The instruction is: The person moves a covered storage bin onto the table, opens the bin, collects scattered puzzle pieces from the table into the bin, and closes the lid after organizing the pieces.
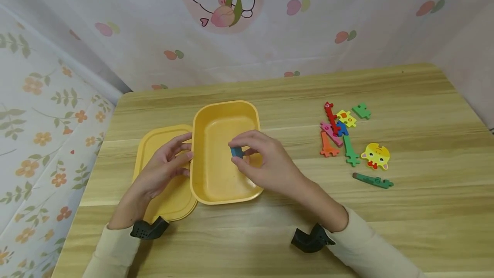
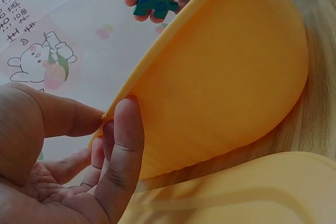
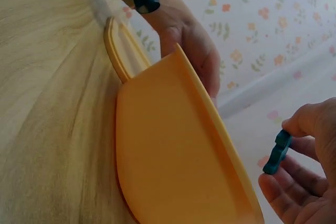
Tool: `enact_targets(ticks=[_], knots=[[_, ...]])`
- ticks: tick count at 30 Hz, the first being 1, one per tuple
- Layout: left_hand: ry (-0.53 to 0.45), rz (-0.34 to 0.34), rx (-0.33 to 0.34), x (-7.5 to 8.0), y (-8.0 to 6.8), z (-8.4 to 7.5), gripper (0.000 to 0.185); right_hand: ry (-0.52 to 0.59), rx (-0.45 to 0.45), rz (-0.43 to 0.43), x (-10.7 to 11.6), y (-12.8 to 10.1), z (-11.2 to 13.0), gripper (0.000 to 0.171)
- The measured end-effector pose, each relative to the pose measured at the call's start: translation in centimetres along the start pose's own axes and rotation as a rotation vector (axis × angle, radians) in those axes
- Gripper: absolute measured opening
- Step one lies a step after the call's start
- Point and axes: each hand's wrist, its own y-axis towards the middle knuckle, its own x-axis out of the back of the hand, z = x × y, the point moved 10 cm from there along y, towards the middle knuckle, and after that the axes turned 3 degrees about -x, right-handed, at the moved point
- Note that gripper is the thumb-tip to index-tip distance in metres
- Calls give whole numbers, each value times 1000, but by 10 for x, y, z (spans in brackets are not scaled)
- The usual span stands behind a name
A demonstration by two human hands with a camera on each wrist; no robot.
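Pinching with both hands (image 1: 165, 167) (image 1: 267, 161), left on a yellow box's rim (image 1: 227, 202), right on a teal puzzle piece (image 1: 237, 152)

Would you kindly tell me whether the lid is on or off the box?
Off: the lid lies on the table, and the box stands uncovered.

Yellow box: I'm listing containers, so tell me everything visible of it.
The yellow box is a rounded-rectangular tub, smooth and plastic-looking, with a thin rim. It stands open, mouth up, on the wood-grain table, beside or partly on the yellow lid, unclear which. The left hand pinches its rim.
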Motion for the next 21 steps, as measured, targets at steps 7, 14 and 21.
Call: enact_targets(ticks=[7, 14, 21], knots=[[6, 1, 8, 0, 0, 1, 61, -196, 61, -14, -6, -3, 6, 28], [8, 3, 10, 1, 0, 1, 62, -293, 86, -37, -5, -4, 7, 25], [4, -3, 6, -1, 0, -1, 61, -299, 71, -37, 3, -5, 6, 25]])
